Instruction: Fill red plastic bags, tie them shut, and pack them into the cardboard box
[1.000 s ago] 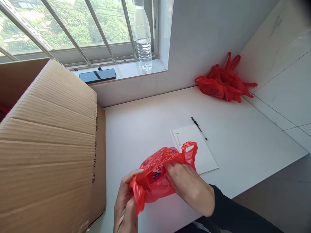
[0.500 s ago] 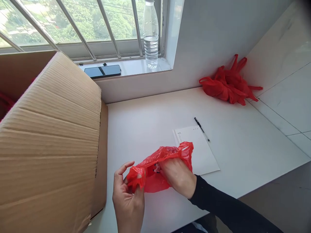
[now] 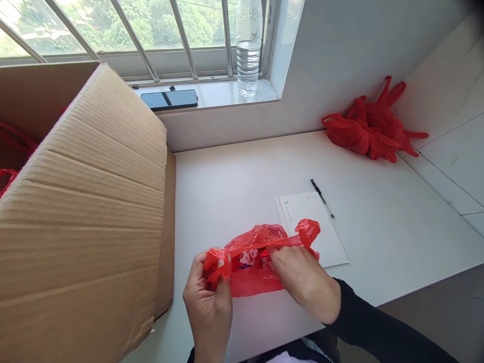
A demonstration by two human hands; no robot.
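Observation:
A red plastic bag with white and blue print is stretched between both hands just above the white table. My left hand pinches the bag's left handle, fingers closed round it. My right hand, in a black sleeve, grips the bag's upper edge near the right handle, which loops out past the fingers. The bag lies partly over a white sheet of paper.
A large open cardboard box fills the left side, with red plastic showing inside. A black pen lies by the paper. A pile of red bags sits at the back right. A phone and a water bottle rest on the windowsill.
The bag has been pulled wider between the hands. My left hand closed on the left handle, and the right handle now sticks out beyond my right hand.

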